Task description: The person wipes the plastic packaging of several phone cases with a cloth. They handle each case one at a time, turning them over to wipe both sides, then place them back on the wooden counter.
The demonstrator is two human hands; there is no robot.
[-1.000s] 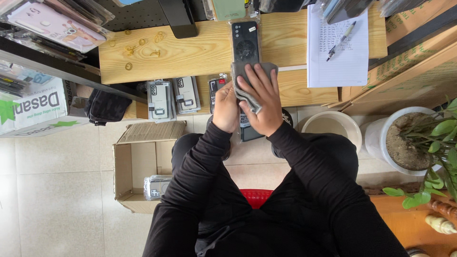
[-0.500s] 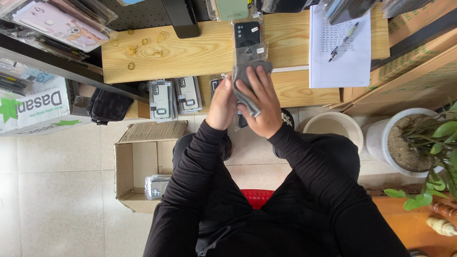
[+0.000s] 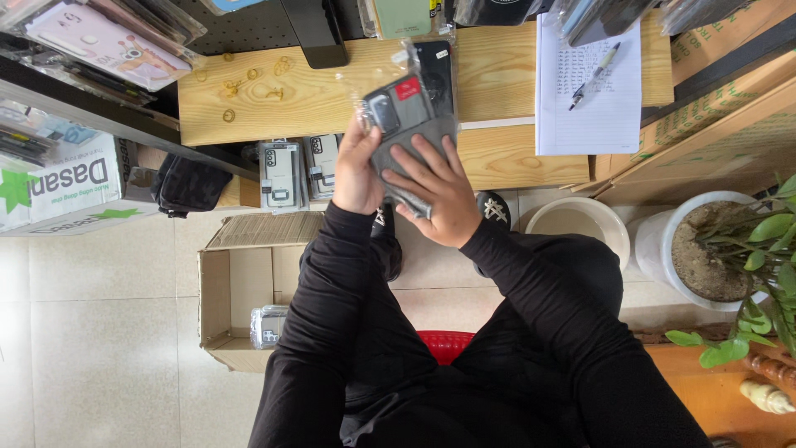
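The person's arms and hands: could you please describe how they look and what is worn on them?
Both arms are covered by long, plain black sleeves that fit closely and end at the wrists, with soft folds along the forearms. The left hand and right hand are bare: no gloves, and no rings, watch or bracelet show. No markings or logos are visible on the sleeves.

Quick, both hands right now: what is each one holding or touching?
Left hand: closed on the left edge of the grey phone case in its clear sleeve.
Right hand: fingers spread flat on the same case, supporting it.
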